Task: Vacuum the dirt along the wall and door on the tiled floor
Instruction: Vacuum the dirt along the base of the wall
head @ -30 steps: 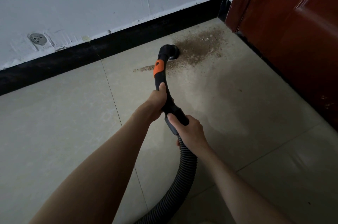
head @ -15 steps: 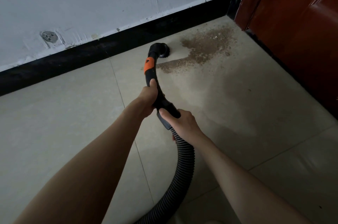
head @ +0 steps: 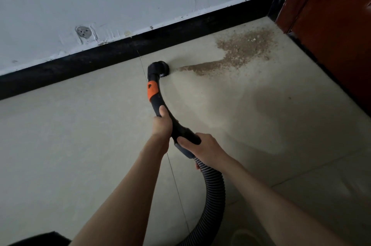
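Left hand (head: 163,125) gripping curved vacuum wand (head: 158,101); right hand (head: 202,148) gripping its cuff above ribbed hose (head: 212,189). Nozzle (head: 159,69) resting on tiled floor (head: 80,145), just left of dirt (head: 239,50) lying between baseboard (head: 100,62) and door (head: 341,34).

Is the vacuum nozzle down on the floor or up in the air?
Down: the nozzle appears to rest on the tiled floor, just left of the dirt.

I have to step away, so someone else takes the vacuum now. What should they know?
Left hand grips the wand; right hand grips the cuff where the hose joins.
Nozzle sits on the floor at the left tip of the dirt.
Done: floor left of the nozzle looks clean.
Left: the main patch toward the door and corner.
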`<action>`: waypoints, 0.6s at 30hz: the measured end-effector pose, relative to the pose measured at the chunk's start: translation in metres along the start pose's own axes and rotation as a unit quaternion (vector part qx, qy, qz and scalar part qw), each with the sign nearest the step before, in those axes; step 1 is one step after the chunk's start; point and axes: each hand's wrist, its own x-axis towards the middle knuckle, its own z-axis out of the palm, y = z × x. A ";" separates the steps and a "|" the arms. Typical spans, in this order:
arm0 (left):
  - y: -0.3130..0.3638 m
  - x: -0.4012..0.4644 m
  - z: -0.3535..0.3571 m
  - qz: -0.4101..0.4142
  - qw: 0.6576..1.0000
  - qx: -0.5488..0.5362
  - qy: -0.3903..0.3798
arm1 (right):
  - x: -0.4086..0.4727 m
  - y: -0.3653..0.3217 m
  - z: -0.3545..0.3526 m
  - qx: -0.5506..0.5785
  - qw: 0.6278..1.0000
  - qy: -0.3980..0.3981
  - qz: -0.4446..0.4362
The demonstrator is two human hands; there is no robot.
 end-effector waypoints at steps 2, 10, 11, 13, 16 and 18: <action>-0.006 -0.011 0.002 0.006 1.000 -0.007 -0.013 | -0.008 0.008 0.000 -0.019 1.000 0.016 0.006; 0.000 -0.017 0.004 0.001 0.999 -0.011 -0.033 | -0.011 0.006 0.000 -0.020 0.999 0.048 -0.003; 0.000 -0.017 0.005 -0.001 0.999 -0.010 -0.035 | -0.011 0.006 0.000 -0.019 0.999 0.051 -0.001; -0.001 -0.017 0.007 -0.002 0.999 0.002 -0.039 | -0.013 0.006 -0.002 -0.012 0.998 0.057 0.004; -0.001 -0.019 0.013 0.006 0.998 0.013 -0.054 | -0.018 0.008 -0.005 0.009 0.998 0.067 0.010; -0.002 -0.021 0.016 0.011 0.998 0.016 -0.063 | -0.022 0.010 -0.005 0.016 0.997 0.074 0.012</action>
